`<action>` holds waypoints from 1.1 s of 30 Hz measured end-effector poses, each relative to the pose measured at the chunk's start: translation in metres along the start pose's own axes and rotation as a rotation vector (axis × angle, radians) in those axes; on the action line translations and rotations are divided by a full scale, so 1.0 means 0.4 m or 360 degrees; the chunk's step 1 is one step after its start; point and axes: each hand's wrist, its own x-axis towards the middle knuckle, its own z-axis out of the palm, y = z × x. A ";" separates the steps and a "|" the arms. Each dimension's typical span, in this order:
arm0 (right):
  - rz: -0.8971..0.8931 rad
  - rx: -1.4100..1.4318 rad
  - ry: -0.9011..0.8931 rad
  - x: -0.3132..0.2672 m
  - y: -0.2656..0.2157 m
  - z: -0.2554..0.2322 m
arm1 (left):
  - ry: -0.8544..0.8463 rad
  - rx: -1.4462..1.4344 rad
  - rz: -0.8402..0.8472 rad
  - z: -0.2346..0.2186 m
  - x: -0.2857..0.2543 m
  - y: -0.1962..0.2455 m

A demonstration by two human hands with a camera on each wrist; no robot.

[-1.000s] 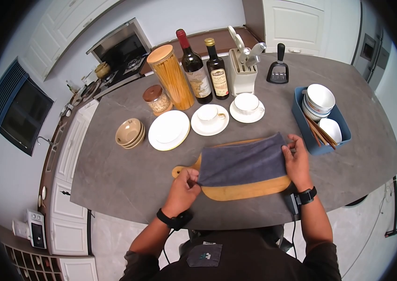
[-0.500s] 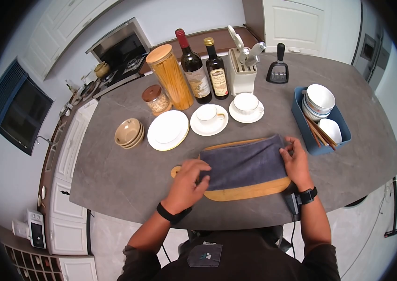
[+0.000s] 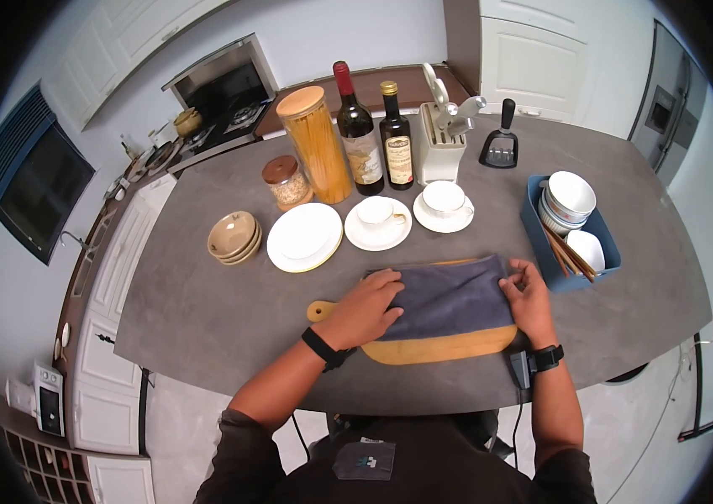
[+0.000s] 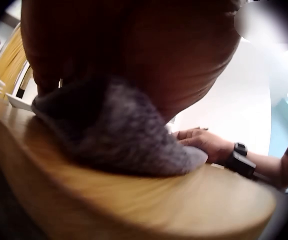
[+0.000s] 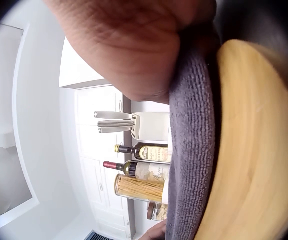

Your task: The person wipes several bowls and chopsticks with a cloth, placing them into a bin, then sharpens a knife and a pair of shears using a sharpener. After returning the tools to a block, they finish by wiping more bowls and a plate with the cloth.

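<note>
A dark grey cloth (image 3: 453, 296) lies over a wooden cutting board (image 3: 423, 349), whose front edge and round handle show in the head view. The left hand (image 3: 366, 309) rests on the cloth's left end with its fingers loosely extended. At the cloth's right edge the right hand (image 3: 529, 301) has its thumb and fingertips bent against the fabric; whether they pinch it is unclear. The left wrist view shows the cloth (image 4: 119, 130) raised in a fold under the palm. In the right wrist view the cloth (image 5: 191, 145) runs beside the board (image 5: 256, 135).
Behind the board stand stacked bowls (image 3: 233, 237), plates (image 3: 304, 238), two cups on saucers, jars, two bottles and a knife block (image 3: 441, 151). To the right, a blue bin (image 3: 570, 278) holds bowls and chopsticks. A spatula (image 3: 500, 149) lies farther back.
The left hand has let go of the cloth's left corner and moved right and up onto the cloth. The right hand has stayed at the right edge. The head view has shifted slightly.
</note>
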 end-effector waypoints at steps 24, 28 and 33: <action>-0.0066 0.0124 0.0121 0.018 -0.097 -0.030 | 0.0092 -0.0180 -0.0160 -0.010 -0.151 0.017; -0.0087 0.0138 -0.0020 0.023 -0.209 0.020 | 0.0154 -0.0204 -0.0151 -0.009 -0.155 0.025; -0.0213 -0.0006 -0.0448 0.019 -0.288 0.184 | 0.0165 -0.0251 -0.0113 -0.030 -0.162 0.017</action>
